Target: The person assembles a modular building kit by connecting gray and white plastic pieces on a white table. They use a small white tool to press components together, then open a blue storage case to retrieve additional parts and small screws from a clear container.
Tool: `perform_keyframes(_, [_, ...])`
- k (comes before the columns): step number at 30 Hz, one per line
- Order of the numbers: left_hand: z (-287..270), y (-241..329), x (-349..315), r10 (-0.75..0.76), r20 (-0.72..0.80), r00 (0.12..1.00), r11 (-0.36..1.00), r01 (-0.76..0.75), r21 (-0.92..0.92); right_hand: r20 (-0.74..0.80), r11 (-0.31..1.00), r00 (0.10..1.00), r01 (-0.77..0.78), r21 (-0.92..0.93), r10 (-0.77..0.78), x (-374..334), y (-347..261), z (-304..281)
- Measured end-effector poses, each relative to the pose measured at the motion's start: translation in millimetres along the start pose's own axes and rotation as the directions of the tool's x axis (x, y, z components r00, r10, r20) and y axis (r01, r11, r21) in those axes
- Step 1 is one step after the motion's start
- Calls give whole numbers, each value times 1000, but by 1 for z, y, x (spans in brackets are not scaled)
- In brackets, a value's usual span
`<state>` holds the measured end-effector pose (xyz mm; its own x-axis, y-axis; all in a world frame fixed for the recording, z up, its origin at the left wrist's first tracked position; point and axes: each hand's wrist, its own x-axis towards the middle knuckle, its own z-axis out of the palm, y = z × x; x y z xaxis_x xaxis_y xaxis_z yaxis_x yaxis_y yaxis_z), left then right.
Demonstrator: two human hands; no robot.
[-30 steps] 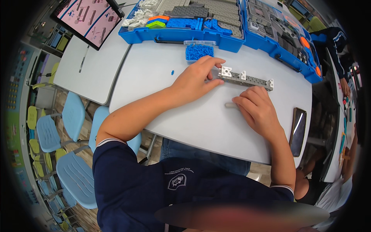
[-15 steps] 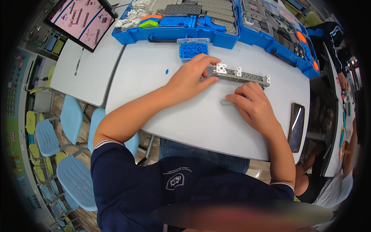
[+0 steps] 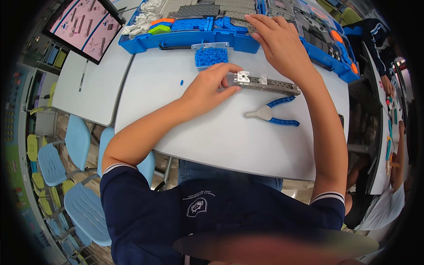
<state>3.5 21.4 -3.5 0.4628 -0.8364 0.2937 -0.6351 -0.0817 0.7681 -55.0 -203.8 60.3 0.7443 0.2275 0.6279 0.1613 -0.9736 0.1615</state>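
Observation:
My left hand [image 3: 209, 86] is closed around the left end of a long grey perforated beam [image 3: 276, 84], thumb on the near side and index finger on the far side. White brackets [image 3: 243, 77] stand on top of the beam. My right hand [image 3: 281, 43] hovers over the front of the blue case of parts [image 3: 190, 42], its fingers stretched out and apart; nothing shows in them. On the table below the beam lies a plier-like tool [image 3: 265, 113] with a grey nose and spread blue handles.
A clear tub of small blue pegs [image 3: 211, 56] stands before the case, and one loose blue peg [image 3: 181, 82] lies to its left. A second blue case [image 3: 329, 62] sits at the right. At far left is a tilted screen [image 3: 84, 26]. A phone [image 3: 341, 120] is mostly behind my right forearm.
My right hand has moved from beside the tool up and away to the blue case, uncovering the blue handles. My left hand still holds the beam's end.

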Motion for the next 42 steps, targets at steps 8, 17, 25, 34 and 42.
perform_keyframes(8, [0, -4, 0, 19, 29, 999, 1000, -19, 10, 51, 987, 986, -159, 6, 159, 7, 6, 24])
perform_keyframes(17, [-1, -4, -1, 29, 29, 999, 1000, -29, 2, 102, 853, 915, -402, 334, 391, 15, -2, 11])
perform_keyframes(25, [1, -2, -4, 62, -5, 998, 998, -62, 22, 165, 699, 887, -444, 561, 431, -32, -40, -34])
perform_keyframes(34, [1, 2, -5, 19, 16, 1000, 998, -20, 67, 225, 685, 875, -477, 551, 428, -89, -65, -44])
perform_keyframes(42, [0, 5, -5, -7, 9, 1000, 997, 6, 78, 134, 856, 967, -254, 451, 216, -89, -76, -33])
